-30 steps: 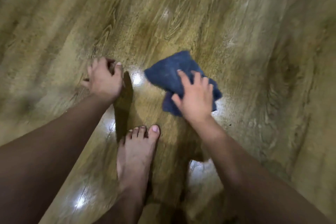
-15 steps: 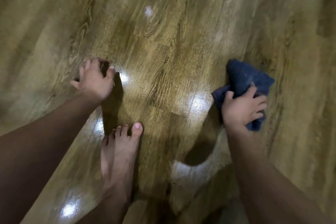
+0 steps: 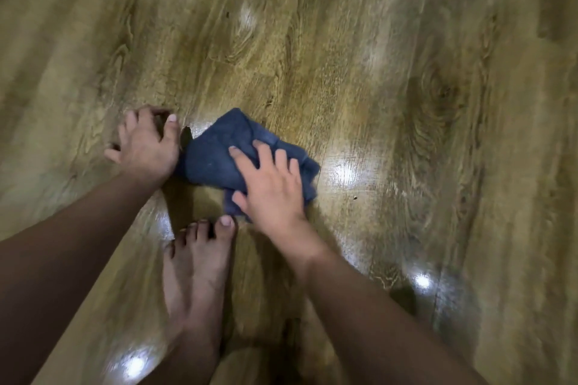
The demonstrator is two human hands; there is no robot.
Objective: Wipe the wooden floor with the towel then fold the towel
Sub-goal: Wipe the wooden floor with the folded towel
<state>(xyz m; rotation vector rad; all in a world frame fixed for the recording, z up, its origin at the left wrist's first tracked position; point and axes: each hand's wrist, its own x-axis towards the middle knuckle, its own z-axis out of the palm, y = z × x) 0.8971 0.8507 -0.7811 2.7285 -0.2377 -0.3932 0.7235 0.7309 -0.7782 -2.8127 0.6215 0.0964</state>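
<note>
A crumpled dark blue towel (image 3: 219, 150) lies on the glossy wooden floor (image 3: 375, 87) near the middle of the view. My right hand (image 3: 270, 187) presses flat on the towel's right part, fingers spread and straight. My left hand (image 3: 145, 144) rests on the floor just left of the towel, propped on its fingertips and holding nothing. The towel's left edge touches or nearly touches that hand.
My bare foot (image 3: 200, 266) stands on the floor just below the towel, toes close to my right hand. Bright light reflections shine on the planks at the right and bottom left. A small dark speck (image 3: 355, 197) lies right of the towel.
My right hand has swept the towel from the right side back leftward until it sits beside my left hand. The left hand has stayed propped on the floor.
</note>
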